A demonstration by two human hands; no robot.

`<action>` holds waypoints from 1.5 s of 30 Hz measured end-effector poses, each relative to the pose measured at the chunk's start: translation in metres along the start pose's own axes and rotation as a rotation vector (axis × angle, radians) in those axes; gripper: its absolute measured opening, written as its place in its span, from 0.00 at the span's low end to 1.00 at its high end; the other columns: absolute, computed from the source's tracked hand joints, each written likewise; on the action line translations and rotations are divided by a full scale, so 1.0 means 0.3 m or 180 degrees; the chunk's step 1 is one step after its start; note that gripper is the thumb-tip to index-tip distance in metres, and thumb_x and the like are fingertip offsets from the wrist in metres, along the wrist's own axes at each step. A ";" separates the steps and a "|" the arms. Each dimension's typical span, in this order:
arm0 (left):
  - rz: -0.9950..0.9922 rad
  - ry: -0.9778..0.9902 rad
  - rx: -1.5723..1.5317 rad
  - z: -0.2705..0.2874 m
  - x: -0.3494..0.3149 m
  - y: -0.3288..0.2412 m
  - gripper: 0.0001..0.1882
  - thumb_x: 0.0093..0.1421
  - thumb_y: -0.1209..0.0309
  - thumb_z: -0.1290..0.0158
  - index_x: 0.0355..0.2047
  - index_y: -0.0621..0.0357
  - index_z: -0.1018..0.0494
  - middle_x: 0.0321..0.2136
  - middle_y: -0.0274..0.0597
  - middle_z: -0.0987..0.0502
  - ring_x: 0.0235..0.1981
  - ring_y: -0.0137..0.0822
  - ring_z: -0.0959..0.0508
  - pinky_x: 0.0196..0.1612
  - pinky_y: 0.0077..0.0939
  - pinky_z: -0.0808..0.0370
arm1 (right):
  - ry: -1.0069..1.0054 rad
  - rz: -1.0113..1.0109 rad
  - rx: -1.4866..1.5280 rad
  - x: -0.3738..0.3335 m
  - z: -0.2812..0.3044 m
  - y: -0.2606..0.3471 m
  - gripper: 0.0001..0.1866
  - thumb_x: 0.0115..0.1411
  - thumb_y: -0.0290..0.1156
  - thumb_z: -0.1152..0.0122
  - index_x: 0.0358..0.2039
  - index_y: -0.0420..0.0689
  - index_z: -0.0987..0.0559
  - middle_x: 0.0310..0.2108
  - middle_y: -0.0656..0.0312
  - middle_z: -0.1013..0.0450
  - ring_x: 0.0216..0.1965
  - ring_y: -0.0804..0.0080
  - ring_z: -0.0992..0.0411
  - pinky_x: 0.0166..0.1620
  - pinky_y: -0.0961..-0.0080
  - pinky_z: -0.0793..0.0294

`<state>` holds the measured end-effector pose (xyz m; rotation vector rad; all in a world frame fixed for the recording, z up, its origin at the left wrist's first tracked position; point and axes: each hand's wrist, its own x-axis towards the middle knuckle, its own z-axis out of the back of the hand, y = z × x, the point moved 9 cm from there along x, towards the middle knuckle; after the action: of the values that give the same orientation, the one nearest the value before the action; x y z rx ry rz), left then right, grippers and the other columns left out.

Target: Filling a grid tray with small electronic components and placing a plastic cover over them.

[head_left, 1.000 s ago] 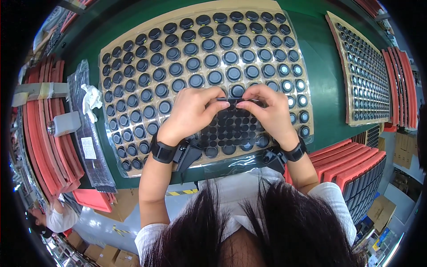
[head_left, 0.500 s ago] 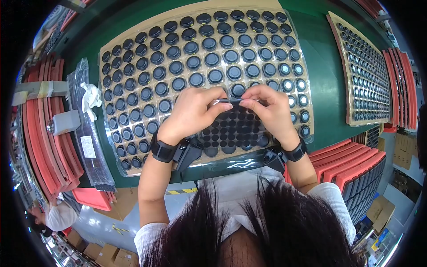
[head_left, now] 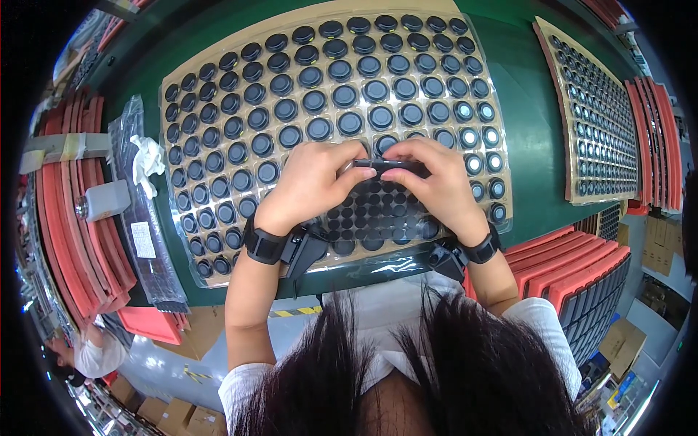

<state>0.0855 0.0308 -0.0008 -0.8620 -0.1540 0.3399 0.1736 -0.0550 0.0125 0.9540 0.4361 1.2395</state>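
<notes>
A dark sheet with rows of small round black pieces [head_left: 372, 211] lies in front of me, over the near part of a large clear tray [head_left: 502, 221] filled with round black parts. My left hand [head_left: 313, 178] pinches the sheet's raised far edge between thumb and fingers. Close beside it, my right hand [head_left: 442, 178] is closed on the same dark edge, thumb below and fingers above. The fingertips hide whether a single small piece is between them. Black wrist straps with small devices sit on both wrists.
A second tray of round parts [head_left: 600, 123] stands at the right. Stacked red trays [head_left: 567, 265] are at the lower right, more red trays [head_left: 65, 211] at the left. White crumpled tissue [head_left: 147, 163] and a bottle [head_left: 107, 200] lie left. Another person [head_left: 98, 352] is at the far lower left.
My right hand has shifted slightly left along the edge, closer to my left hand, and more dark edge shows beneath its fingers. My left hand has barely moved.
</notes>
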 end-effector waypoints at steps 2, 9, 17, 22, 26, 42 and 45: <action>-0.0158 -0.0059 0.0009 0.001 0.001 -0.008 0.09 0.50 0.65 0.45 0.25 0.57 0.30 0.14 0.46 0.31 0.18 0.47 0.28 0.20 0.35 0.35 | -0.0028 -0.0073 0.0176 0.001 -0.015 -0.012 0.12 0.45 0.21 0.36 0.32 0.38 0.24 0.29 0.60 0.26 0.29 0.75 0.26 0.32 0.82 0.27; -0.0283 -0.0103 -0.0026 0.005 0.001 -0.022 0.09 0.50 0.66 0.46 0.25 0.57 0.30 0.14 0.47 0.30 0.19 0.47 0.28 0.21 0.36 0.34 | -0.0122 -0.0238 0.0405 -0.008 -0.015 -0.009 0.10 0.46 0.19 0.38 0.32 0.38 0.24 0.28 0.60 0.27 0.29 0.75 0.27 0.32 0.83 0.27; -0.0230 -0.0083 -0.0095 0.007 -0.004 -0.019 0.08 0.50 0.71 0.44 0.24 0.62 0.31 0.14 0.42 0.34 0.13 0.34 0.34 0.18 0.24 0.38 | -0.0168 -0.0116 0.0352 -0.005 -0.016 0.003 0.08 0.47 0.18 0.39 0.31 0.38 0.24 0.26 0.61 0.28 0.27 0.75 0.27 0.30 0.83 0.28; -0.0242 -0.0069 -0.0120 0.005 -0.002 -0.017 0.08 0.50 0.71 0.44 0.24 0.62 0.31 0.14 0.42 0.34 0.13 0.33 0.34 0.18 0.24 0.39 | -0.0149 0.0073 0.0272 -0.003 -0.019 0.008 0.08 0.46 0.18 0.39 0.30 0.38 0.25 0.26 0.61 0.29 0.26 0.74 0.28 0.29 0.82 0.29; -0.0225 -0.0043 -0.0079 0.005 0.000 -0.019 0.08 0.50 0.68 0.45 0.25 0.59 0.30 0.13 0.45 0.32 0.16 0.42 0.30 0.20 0.31 0.36 | -0.0112 0.0219 0.0235 0.001 -0.019 0.015 0.08 0.46 0.18 0.39 0.29 0.38 0.25 0.25 0.60 0.30 0.26 0.72 0.29 0.29 0.81 0.30; -0.0204 -0.0044 -0.0169 -0.004 0.001 -0.013 0.09 0.51 0.65 0.46 0.26 0.57 0.30 0.13 0.43 0.31 0.17 0.44 0.29 0.20 0.32 0.36 | -0.0264 0.0592 0.0000 0.001 0.005 0.043 0.08 0.42 0.21 0.36 0.26 0.41 0.25 0.25 0.62 0.30 0.28 0.67 0.32 0.32 0.75 0.34; -0.0172 0.0017 -0.0192 -0.006 0.003 -0.012 0.09 0.51 0.67 0.45 0.27 0.59 0.30 0.14 0.43 0.31 0.16 0.40 0.29 0.21 0.29 0.35 | -0.0285 0.0599 0.0024 0.001 0.010 0.041 0.08 0.42 0.21 0.36 0.25 0.41 0.25 0.26 0.62 0.30 0.30 0.66 0.32 0.34 0.74 0.34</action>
<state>0.0876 0.0276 0.0007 -0.9167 -0.1829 0.2837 0.1686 -0.0555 0.0243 1.0714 0.2854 1.3589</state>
